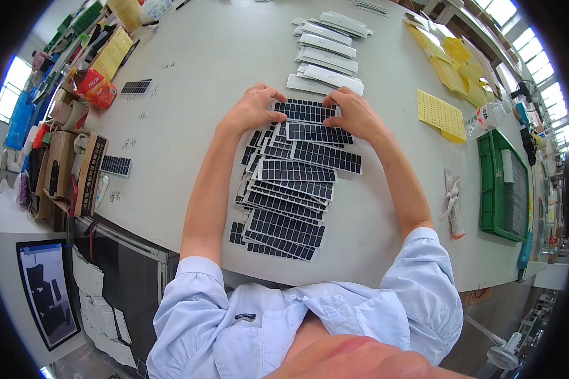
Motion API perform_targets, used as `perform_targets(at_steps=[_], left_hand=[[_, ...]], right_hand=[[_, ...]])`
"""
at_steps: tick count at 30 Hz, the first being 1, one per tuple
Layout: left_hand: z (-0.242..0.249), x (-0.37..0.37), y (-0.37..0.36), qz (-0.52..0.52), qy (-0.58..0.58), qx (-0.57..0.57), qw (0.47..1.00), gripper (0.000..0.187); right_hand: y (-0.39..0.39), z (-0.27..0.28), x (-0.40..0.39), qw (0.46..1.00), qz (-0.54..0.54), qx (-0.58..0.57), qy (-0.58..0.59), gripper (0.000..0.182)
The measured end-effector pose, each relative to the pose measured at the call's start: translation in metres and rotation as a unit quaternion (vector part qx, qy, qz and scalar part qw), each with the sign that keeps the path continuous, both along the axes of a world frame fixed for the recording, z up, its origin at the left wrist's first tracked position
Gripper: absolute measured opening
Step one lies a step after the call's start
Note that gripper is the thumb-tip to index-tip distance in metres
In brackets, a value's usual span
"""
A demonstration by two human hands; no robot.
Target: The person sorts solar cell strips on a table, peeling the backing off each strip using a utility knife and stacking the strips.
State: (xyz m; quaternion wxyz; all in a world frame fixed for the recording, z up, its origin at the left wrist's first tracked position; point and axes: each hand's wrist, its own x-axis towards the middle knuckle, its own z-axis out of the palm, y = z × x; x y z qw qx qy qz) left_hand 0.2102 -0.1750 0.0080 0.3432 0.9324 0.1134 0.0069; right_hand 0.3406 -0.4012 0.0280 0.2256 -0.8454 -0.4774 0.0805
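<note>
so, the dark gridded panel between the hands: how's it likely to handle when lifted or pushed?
Probably stiff: the gridded panel looks flat, with the left hand and right hand at its short ends. Likely light, since it looks thin. Pushing it might shift the neighbouring panels, which overlap at uneven angles.

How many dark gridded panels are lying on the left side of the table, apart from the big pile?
2: the farther panel beside the red-labelled bottle, the nearer panel by the cardboard box. More may be hidden.
</note>
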Motion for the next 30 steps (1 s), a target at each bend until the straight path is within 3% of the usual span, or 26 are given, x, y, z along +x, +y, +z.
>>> perform_targets(at_steps=[6, 12, 14, 19, 22, 24, 25, 26, 29, 30], left_hand=[[0.000, 0.000, -0.002, 0.000, 0.004, 0.017, 1.000, 0.045], [0.013, 0.002, -0.006, -0.024, -0.013, -0.031, 0.999, 0.042], [0.018, 0.002, -0.012, 0.019, -0.004, -0.047, 0.999, 0.031], [-0.008, 0.015, 0.000, 0.084, -0.071, -0.097, 0.989, 0.029], [-0.010, 0.013, 0.005, 0.104, -0.079, -0.096, 0.987, 0.030], [-0.011, 0.010, 0.004, 0.111, -0.089, -0.080, 0.987, 0.030], [-0.016, 0.008, 0.003, 0.103, -0.106, 0.014, 0.989, 0.029], [-0.020, 0.007, 0.002, 0.096, -0.122, 0.105, 0.982, 0.030], [-0.020, 0.008, -0.001, 0.061, -0.094, 0.103, 0.988, 0.034], [-0.018, 0.009, -0.002, 0.060, -0.094, 0.103, 0.988, 0.034]], right_hand=[[0.000, 0.004, 0.007, 0.994, 0.010, -0.087, 0.072, 0.042], [0.000, 0.003, 0.004, 0.993, 0.011, -0.022, 0.113, 0.043], [0.000, 0.008, 0.001, 0.993, 0.006, -0.020, 0.117, 0.043], [0.001, 0.005, 0.001, 0.992, 0.004, -0.023, 0.123, 0.044], [-0.002, 0.004, 0.006, 0.996, 0.014, 0.007, 0.091, 0.037], [-0.005, 0.011, 0.018, 0.989, 0.006, 0.017, 0.149, 0.023], [-0.010, 0.020, 0.021, 0.981, -0.040, 0.046, 0.185, 0.019], [-0.014, 0.027, 0.024, 0.986, -0.069, 0.061, 0.137, 0.018], [-0.018, 0.024, 0.034, 0.983, -0.136, 0.100, 0.068, 0.015], [-0.016, 0.016, 0.036, 0.979, -0.144, 0.140, -0.035, 0.015]])
